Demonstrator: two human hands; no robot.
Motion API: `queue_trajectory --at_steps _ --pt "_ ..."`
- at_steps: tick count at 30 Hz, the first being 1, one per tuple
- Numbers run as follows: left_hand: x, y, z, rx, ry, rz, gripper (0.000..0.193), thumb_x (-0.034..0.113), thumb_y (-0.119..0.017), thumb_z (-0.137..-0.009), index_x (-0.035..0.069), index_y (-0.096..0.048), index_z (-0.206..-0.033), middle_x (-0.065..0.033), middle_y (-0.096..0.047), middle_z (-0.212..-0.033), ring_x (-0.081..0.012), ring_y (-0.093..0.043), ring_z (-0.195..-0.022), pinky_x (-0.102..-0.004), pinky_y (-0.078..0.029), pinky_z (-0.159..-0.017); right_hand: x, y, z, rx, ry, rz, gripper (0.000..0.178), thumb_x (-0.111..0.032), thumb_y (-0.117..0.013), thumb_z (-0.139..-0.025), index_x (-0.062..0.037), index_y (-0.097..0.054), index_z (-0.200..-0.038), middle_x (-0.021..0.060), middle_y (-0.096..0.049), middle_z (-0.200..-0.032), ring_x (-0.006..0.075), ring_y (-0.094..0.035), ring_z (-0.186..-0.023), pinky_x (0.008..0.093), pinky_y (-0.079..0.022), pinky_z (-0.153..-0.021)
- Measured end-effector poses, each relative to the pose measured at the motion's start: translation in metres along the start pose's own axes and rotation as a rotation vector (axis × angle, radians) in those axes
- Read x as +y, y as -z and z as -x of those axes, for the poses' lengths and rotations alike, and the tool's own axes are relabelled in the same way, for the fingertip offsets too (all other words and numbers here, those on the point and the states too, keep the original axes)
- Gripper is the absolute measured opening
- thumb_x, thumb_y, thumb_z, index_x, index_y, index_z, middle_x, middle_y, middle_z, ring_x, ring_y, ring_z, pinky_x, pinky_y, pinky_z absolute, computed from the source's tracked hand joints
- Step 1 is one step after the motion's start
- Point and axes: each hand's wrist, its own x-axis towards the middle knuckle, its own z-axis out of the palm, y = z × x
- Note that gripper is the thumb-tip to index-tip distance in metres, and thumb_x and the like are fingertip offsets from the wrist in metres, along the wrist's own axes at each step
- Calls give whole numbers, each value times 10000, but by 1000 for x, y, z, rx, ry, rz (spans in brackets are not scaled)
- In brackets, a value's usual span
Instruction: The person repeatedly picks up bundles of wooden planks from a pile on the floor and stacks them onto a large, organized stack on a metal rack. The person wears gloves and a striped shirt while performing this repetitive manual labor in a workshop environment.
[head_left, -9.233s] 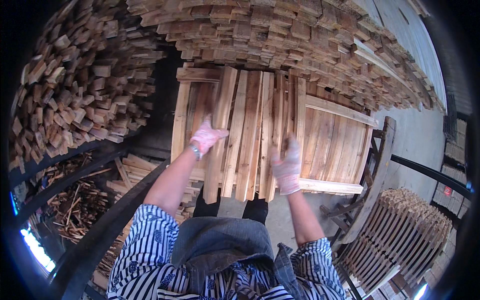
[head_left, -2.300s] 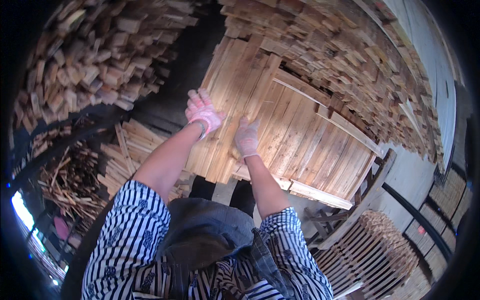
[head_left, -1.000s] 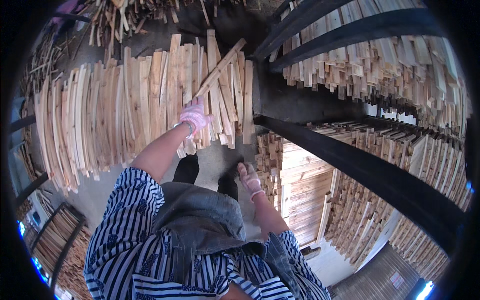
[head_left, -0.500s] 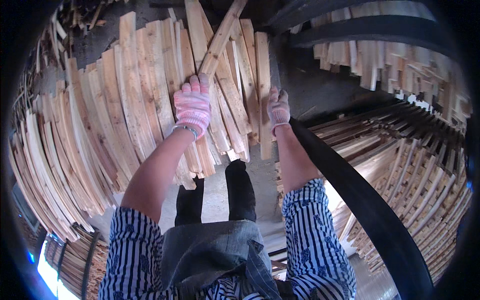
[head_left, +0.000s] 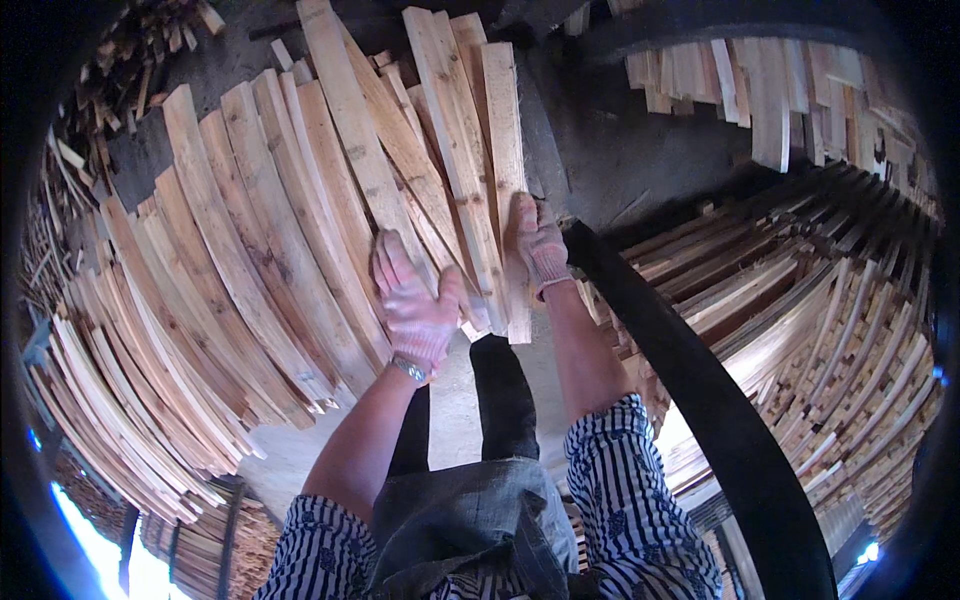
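Pale wooden boards (head_left: 275, 240) lie side by side in a wide row, their lengths running away from me. My left hand (head_left: 415, 310), in a pinkish knitted glove, rests on the near part of the boards, fingers stretched and thumb spread. At the row's right end, my right hand (head_left: 542, 240) wears a similar glove and presses against the outer edge of the last board (head_left: 504, 130), fingers mostly extended. Between the hands, a knotty board (head_left: 452, 130) lies on top of others, and a slanted board (head_left: 400, 140) is partly covered.
A black curved bar (head_left: 715, 420) runs down past my right forearm. Stacked wood strips (head_left: 850, 370) fill the right side, with more boards (head_left: 770, 90) at the far right. Loose scraps (head_left: 130, 80) lie at the far left. Grey floor (head_left: 310, 445) shows near my legs.
My left hand has moved right and nearer to me, its thumb now spread. The board that crossed the others diagonally now lies more in line with them. My right hand stays at the edge.
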Motion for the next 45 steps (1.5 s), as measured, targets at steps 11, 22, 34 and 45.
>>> queue_trajectory --at_steps 11,22,34,45 --pt "22 -15 -21 -53 28 38 940 443 -680 -824 -71 -191 -1441 -291 -249 -1478 -451 -211 -1372 -502 -187 -1148 -43 -13 65 109 235 187 615 -471 -687 -797 9 -489 -1127 265 -599 -1033 430 -574 -998 456 -465 -857" --pt "16 -19 39 -192 11 349 925 364 -689 -840 -14 -152 -1491 -259 -249 -1508 -425 -219 -1404 -469 -180 -1163 65 -30 -11 -97 114 -327 771 -518 -567 -880 55 -386 -1362 310 -560 -1215 403 -537 -1176 382 -425 -989" --pt "-31 -75 128 -250 982 1111 497 104 -607 -913 90 -431 -1377 -164 -425 -1381 -244 -389 -1317 -317 -368 -1063 35 5 -5 -269 -31 42 891 -738 -300 -891 -3 -433 -1377 247 -525 -1325 386 -476 -1259 386 -373 -1032" --pt "-29 -75 101 -399 1223 1242 567 592 -439 -945 112 -513 -1239 -55 -584 -1150 -184 -521 -1048 -330 -404 -903 -16 31 38 -386 -106 -73 847 -642 -505 -887 11 -386 -1414 249 -568 -1271 338 -540 -1200 344 -430 -975"
